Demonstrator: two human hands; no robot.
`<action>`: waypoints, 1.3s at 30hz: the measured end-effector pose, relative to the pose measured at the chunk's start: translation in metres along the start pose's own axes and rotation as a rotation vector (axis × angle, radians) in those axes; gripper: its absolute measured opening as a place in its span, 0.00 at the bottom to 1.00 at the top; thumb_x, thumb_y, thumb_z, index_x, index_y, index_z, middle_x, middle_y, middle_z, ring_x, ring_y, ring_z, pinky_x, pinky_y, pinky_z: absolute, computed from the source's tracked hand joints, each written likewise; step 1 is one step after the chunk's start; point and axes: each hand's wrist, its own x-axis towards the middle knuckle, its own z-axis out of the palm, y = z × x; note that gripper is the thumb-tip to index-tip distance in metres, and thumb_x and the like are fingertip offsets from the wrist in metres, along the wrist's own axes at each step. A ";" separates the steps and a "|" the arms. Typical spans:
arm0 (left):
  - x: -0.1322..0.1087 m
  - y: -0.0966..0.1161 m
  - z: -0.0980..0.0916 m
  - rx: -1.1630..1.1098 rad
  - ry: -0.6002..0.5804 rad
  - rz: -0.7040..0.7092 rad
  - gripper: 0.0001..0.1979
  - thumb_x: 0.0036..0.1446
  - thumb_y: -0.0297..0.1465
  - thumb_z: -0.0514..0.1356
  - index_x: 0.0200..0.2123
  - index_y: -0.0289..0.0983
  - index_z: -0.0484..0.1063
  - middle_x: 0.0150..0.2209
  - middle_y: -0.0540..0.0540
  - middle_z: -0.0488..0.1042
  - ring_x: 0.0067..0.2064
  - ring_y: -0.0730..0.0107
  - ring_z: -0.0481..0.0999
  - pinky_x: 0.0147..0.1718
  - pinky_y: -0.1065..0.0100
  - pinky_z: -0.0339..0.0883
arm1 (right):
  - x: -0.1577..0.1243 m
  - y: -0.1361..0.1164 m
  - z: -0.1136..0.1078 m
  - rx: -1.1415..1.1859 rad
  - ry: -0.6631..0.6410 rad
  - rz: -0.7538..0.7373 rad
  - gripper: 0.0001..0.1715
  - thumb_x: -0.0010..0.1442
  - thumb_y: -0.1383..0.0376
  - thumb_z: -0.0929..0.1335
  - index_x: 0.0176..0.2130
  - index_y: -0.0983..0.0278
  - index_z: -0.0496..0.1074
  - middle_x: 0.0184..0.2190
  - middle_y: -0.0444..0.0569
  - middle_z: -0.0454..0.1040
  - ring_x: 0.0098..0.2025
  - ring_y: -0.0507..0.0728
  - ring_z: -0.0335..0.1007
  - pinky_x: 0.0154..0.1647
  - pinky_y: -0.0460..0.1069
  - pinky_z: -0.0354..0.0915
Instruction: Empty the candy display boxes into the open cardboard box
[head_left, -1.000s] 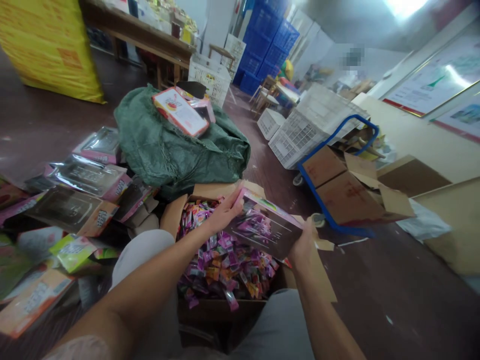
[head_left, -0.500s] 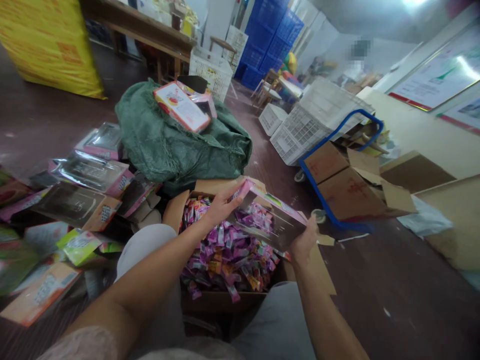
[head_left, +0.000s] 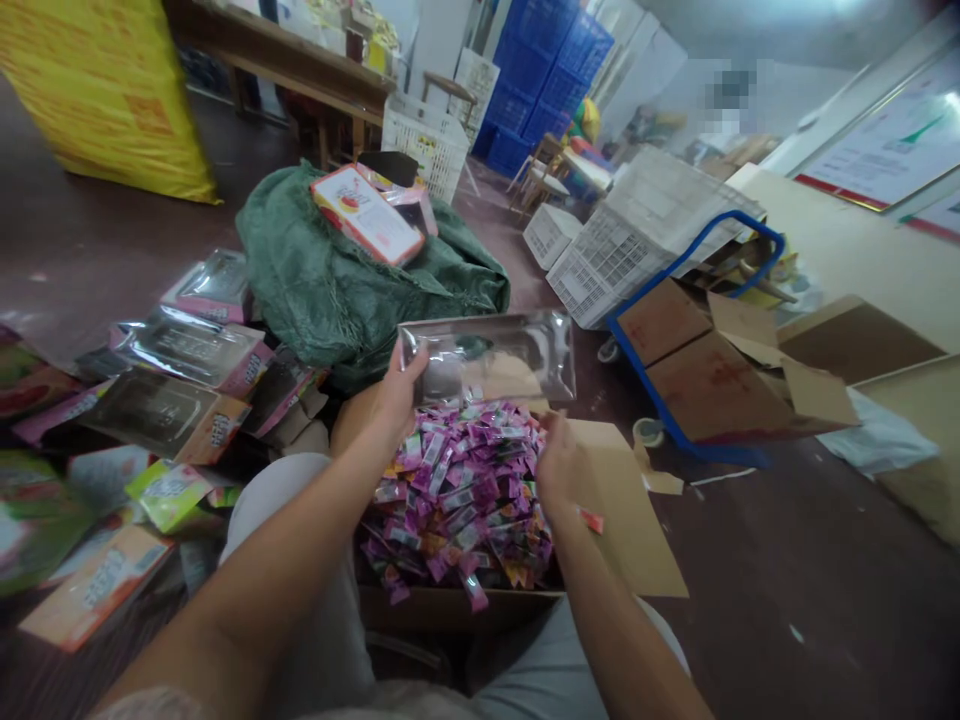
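Note:
My left hand (head_left: 401, 395) is closed on the left end of a clear plastic tray (head_left: 517, 355), held tilted above the far side of an open cardboard carton (head_left: 480, 605). Through the tray I see part of the carton flap and green cloth. Small purple, pink and orange wrapped sachets (head_left: 457, 490) are heaped in the carton, which stands between my knees. My right hand (head_left: 556, 470) is at the heap's right edge, fingers bent but apart, with nothing visible in them.
Pink and orange windowed boxes (head_left: 187, 350) lie piled at left. Behind the carton sits a green sack (head_left: 337, 270) bearing a white-and-red box (head_left: 367, 215). A blue hand truck (head_left: 667, 430) with cardboard boxes stands at right, near white crates (head_left: 600, 260) and a tape roll (head_left: 649, 432).
The pink windowed box held in both hands over the heap is gone from sight. My left hand now holds a clear tray farther back; my right hand has moved left, off it.

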 end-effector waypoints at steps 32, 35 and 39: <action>-0.007 0.046 0.004 0.052 0.504 -0.118 0.18 0.71 0.38 0.53 0.40 0.36 0.80 0.37 0.46 0.83 0.42 0.65 0.83 0.55 0.56 0.75 | 0.056 0.149 0.031 -1.038 -0.360 0.042 0.29 0.63 0.50 0.66 0.59 0.59 0.74 0.65 0.56 0.67 0.73 0.78 0.38 0.62 0.75 0.55; -0.001 0.047 0.004 0.036 0.530 -0.121 0.16 0.71 0.37 0.53 0.39 0.37 0.80 0.36 0.49 0.84 0.40 0.67 0.83 0.56 0.57 0.75 | 0.064 0.156 0.031 -1.012 -0.403 0.041 0.29 0.64 0.50 0.66 0.58 0.59 0.73 0.65 0.55 0.66 0.74 0.76 0.39 0.64 0.75 0.52; 0.003 0.049 0.003 -0.018 0.500 -0.105 0.17 0.72 0.35 0.52 0.43 0.34 0.80 0.39 0.47 0.84 0.36 0.68 0.83 0.56 0.58 0.75 | 0.066 0.165 0.015 -0.837 -0.337 0.043 0.29 0.64 0.50 0.65 0.59 0.60 0.70 0.68 0.57 0.62 0.71 0.70 0.50 0.68 0.75 0.46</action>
